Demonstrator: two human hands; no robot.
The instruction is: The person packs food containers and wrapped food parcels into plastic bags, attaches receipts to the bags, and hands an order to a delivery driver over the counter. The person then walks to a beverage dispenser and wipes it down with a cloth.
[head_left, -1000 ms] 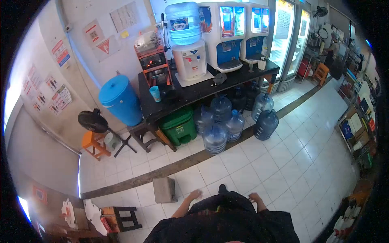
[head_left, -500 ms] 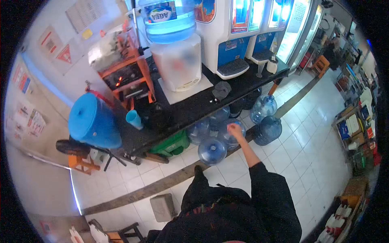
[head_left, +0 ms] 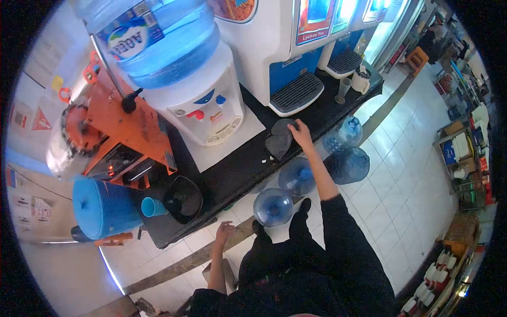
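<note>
On the counter's front edge my right hand [head_left: 301,135] is closed on the corner of a crumpled dark grey cloth [head_left: 280,141]. Just behind that cloth stands a white water dispenser [head_left: 206,100], topped by an upturned blue water jug [head_left: 163,47] with its label. My left hand [head_left: 225,232] hangs low over the floor, off the counter, with fingers apart and nothing in them. Below my arms, two big clear blue jugs [head_left: 272,207] stand on the tiles near my feet.
The black counter [head_left: 232,174] also bears white drink machines [head_left: 280,58], a clear cup [head_left: 343,90], a blue cup [head_left: 153,206] and a black bowl-like container [head_left: 185,198]. More jugs [head_left: 347,165] stand at its right end. Crowded shelves [head_left: 460,158] line the right side.
My view has come closer to the counter. The right hand, earlier over the floor jugs with something small and pinkish, is now at the cloth. My left hand has come into view.
</note>
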